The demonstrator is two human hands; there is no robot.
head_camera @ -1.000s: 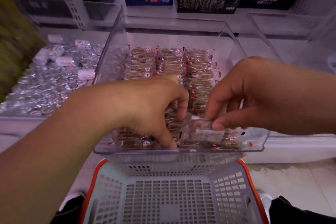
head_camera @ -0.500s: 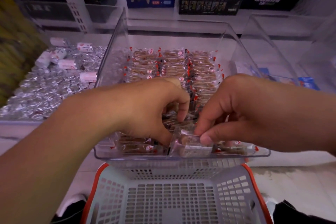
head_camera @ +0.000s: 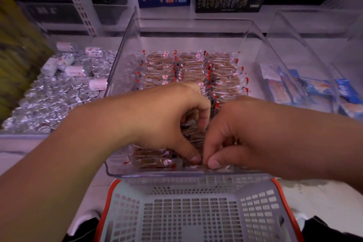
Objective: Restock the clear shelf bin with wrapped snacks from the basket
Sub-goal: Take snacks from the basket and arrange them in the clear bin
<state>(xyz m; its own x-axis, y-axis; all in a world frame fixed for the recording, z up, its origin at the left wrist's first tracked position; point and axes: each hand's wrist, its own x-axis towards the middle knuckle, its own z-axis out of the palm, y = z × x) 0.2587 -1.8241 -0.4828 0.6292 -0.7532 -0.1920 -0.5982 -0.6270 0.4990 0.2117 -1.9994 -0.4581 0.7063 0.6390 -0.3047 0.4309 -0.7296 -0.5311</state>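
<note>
While both hands reach into the clear bin (head_camera: 125,49), left hand (head_camera: 163,118) and right hand (head_camera: 241,133) curl their fingers (head_camera: 214,163), pinching wrapped snacks (head_camera: 153,161) at its front.

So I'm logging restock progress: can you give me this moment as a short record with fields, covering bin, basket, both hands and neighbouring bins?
bin: clear plastic shelf bin, rows of brown snacks in clear red-marked wrappers
basket: grey slotted plastic basket with orange rim, below bin's front edge; visible part holds no snacks
left hand: left hand in bin front, fingers curled among snacks
right hand: right hand beside it, thumb tips close together
left neighbour: silver foil-wrapped pieces
right neighbour: blue packets
</note>
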